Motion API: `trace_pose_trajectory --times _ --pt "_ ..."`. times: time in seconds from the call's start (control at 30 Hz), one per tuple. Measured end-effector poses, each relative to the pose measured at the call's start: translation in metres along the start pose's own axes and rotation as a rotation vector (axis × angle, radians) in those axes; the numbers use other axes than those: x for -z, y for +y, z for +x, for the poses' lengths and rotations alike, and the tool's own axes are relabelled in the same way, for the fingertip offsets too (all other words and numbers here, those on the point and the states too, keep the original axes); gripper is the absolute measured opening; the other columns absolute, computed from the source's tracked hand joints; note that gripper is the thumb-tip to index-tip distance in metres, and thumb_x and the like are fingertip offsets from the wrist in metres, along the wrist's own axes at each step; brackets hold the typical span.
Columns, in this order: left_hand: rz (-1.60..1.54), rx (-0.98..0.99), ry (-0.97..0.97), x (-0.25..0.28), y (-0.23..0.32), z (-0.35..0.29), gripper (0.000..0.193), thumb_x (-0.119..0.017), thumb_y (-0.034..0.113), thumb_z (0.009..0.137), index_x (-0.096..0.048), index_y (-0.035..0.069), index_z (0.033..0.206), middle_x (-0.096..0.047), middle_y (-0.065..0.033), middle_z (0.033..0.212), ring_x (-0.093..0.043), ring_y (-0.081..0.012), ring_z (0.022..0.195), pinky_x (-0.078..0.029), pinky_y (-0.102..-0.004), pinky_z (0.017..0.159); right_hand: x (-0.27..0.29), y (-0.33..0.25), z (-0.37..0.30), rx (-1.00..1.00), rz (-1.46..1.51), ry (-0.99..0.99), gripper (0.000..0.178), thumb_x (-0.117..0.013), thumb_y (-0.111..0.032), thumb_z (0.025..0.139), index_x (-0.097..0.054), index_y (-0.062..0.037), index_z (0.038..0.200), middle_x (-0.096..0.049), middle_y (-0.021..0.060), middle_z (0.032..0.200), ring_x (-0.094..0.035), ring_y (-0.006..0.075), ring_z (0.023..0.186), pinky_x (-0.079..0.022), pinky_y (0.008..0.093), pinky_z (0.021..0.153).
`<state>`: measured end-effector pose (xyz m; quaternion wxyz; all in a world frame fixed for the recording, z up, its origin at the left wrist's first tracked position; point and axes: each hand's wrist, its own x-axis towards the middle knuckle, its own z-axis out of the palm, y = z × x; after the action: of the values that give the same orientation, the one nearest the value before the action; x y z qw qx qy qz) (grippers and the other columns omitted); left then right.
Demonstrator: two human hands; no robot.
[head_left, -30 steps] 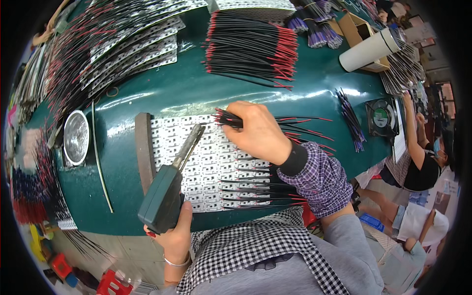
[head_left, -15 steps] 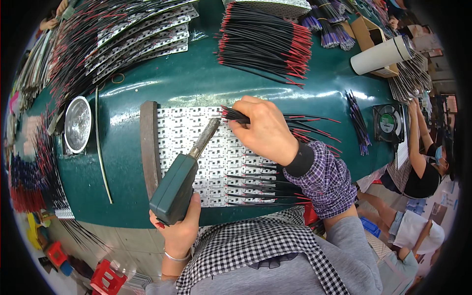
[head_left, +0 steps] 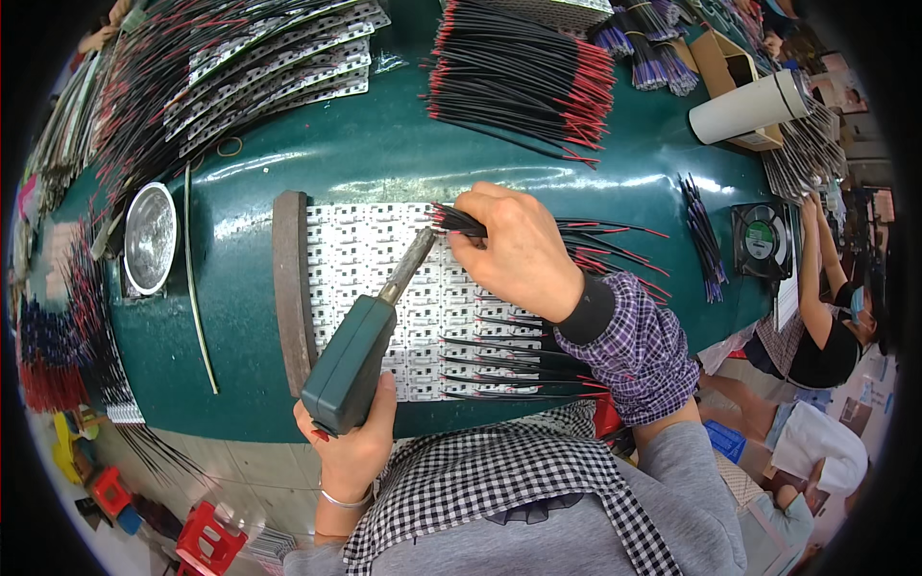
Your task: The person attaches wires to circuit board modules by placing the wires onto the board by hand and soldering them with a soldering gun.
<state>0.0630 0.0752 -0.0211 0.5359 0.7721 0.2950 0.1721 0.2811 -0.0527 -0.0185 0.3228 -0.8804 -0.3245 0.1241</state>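
Note:
My left hand [head_left: 355, 451] is closed round a dark green soldering gun [head_left: 349, 365] below the work. Its thick metal tip points up and right, ending beside the wire ends at the board's top. My right hand [head_left: 523, 254] pinches a bundle of black wires with red ends [head_left: 456, 221] over the upper right of a white circuit board panel [head_left: 370, 254]. The wires' tails stick out to the right of that hand. Further black wires [head_left: 490, 362] lie across the panel's lower right. Whether the tip touches a wire is too small to tell.
A brown bar [head_left: 291, 298] lines the panel's left edge. Further left are a thin rod [head_left: 195, 288] and a round metal dish [head_left: 151, 238]. Wire piles [head_left: 519, 82] and stacked boards [head_left: 317, 72] lie behind. At right are a small fan [head_left: 759, 238], a white cylinder [head_left: 749, 108] and another person [head_left: 826, 336].
The soldering gun has shifted slightly right with my left hand, its tip staying near the wire ends. My right hand keeps its grip on the bundle almost in place.

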Motion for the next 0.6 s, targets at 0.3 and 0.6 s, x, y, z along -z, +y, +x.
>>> trace_pose_trajectory --times 0.3,0.6 --pt "-0.040 0.032 -0.002 0.007 -0.009 -0.003 0.033 -0.075 -0.007 0.080 -0.066 -0.005 0.111 -0.069 -0.0078 0.092 -0.060 -0.0095 0.065 -0.047 -0.0228 0.053 -0.001 0.004 0.003 0.004 0.014 -0.020 0.012 -0.064 -0.009 0.079 -0.065 0.0024 0.083 -0.063 0.0181 0.083 -0.063 0.0408 0.078 -0.050 0.0503 0.070" --pt "0.054 -0.042 -0.014 0.006 -0.005 -0.003 0.033 -0.077 -0.005 0.079 -0.067 -0.005 0.111 -0.070 -0.0078 0.096 -0.063 -0.0112 0.076 -0.052 -0.0239 0.065 0.022 0.006 0.028 -0.068 0.172 -0.265 0.019 -0.067 -0.010 0.078 -0.067 0.0080 0.084 -0.061 0.0274 0.069 -0.064 0.0431 0.068 -0.048 0.0472 0.065"
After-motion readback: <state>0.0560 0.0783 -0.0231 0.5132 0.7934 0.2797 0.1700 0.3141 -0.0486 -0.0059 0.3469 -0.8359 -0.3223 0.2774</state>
